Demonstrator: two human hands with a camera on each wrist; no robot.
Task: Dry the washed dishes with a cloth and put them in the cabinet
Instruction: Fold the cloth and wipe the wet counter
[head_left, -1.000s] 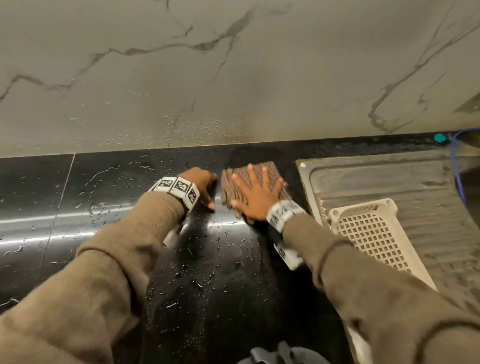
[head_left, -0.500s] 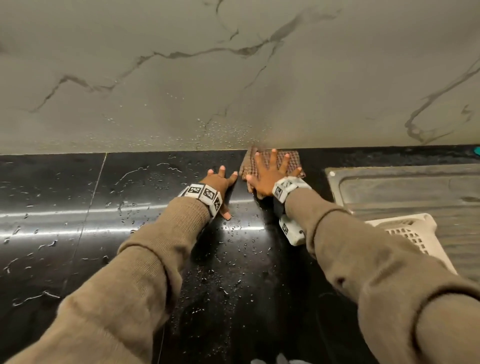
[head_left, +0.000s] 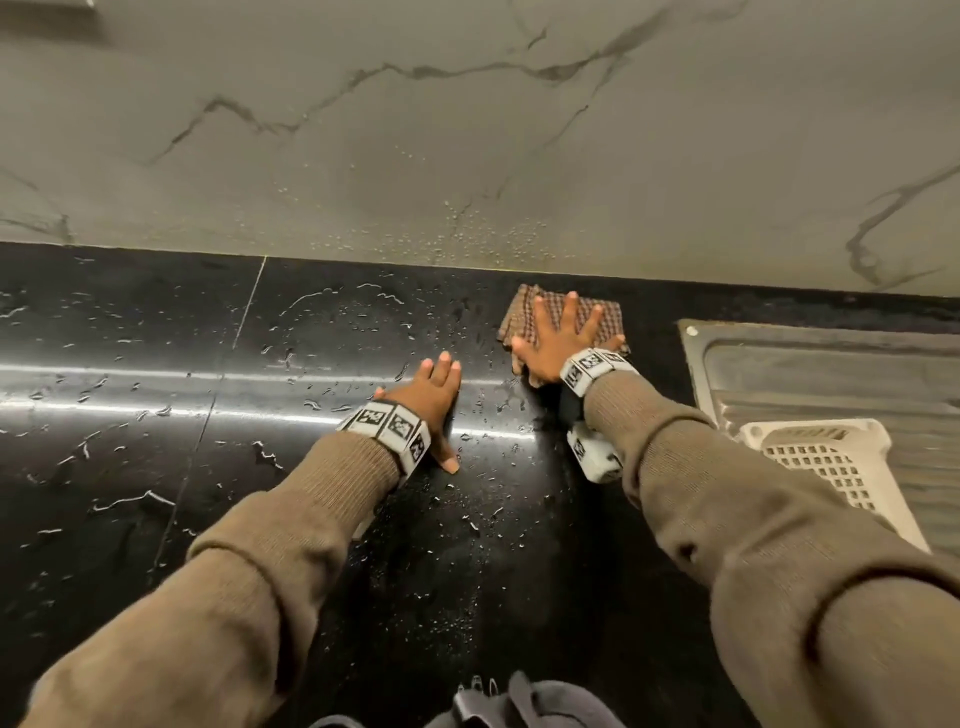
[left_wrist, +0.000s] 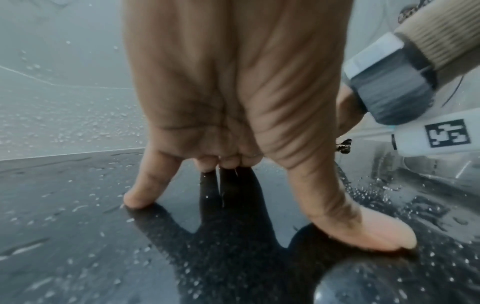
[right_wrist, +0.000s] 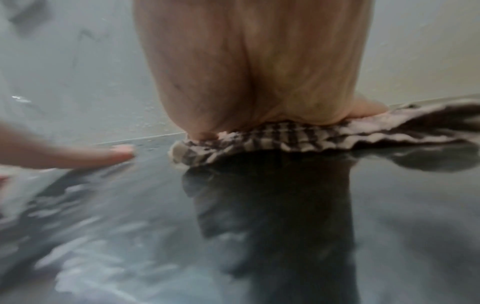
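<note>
A brown checked cloth lies flat on the wet black counter, close to the marble wall. My right hand presses down on it with straight, spread fingers; the right wrist view shows the palm on the folded cloth. My left hand lies flat on the bare counter just left of the cloth, fingers straight. In the left wrist view its thumb and fingertips touch the wet surface. No dishes are in view.
A steel sink drainboard lies to the right, with a white slotted plastic basket on it. Water drops cover the counter and the lower marble wall. A seam crosses the counter at the left.
My right hand has pushed the cloth away from me to the wall edge. The left hand has uncurled and now lies flat on the counter.
</note>
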